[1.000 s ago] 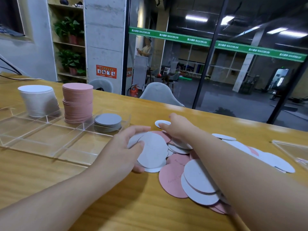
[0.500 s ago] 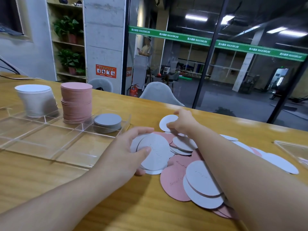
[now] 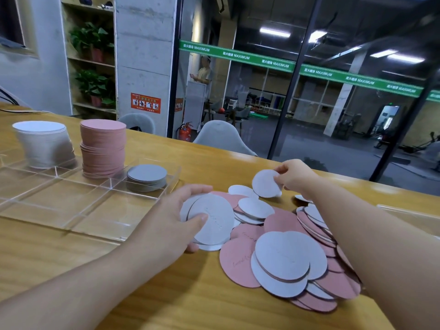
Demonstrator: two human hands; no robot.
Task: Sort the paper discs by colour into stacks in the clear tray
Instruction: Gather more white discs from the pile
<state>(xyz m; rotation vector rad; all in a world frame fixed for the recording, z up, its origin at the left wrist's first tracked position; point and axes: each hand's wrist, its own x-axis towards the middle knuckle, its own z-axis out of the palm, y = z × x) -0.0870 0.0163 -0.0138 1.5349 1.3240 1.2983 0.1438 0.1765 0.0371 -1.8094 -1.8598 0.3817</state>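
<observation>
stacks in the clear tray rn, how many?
3, all in the far row of the clear tray: white stack on the left, pink stack in the middle, short grey stack on the right. None seems hidden.

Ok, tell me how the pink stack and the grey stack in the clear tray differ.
The pink stack is tall, many discs high; the grey stack is low, only a few discs. The pink stack's discs sit slightly uneven down its side, while the grey stack looks tidy. The pink stack stands between the white stack and the grey stack, which takes the rightmost compartment. Both stand in the back row of the clear tray.
</observation>
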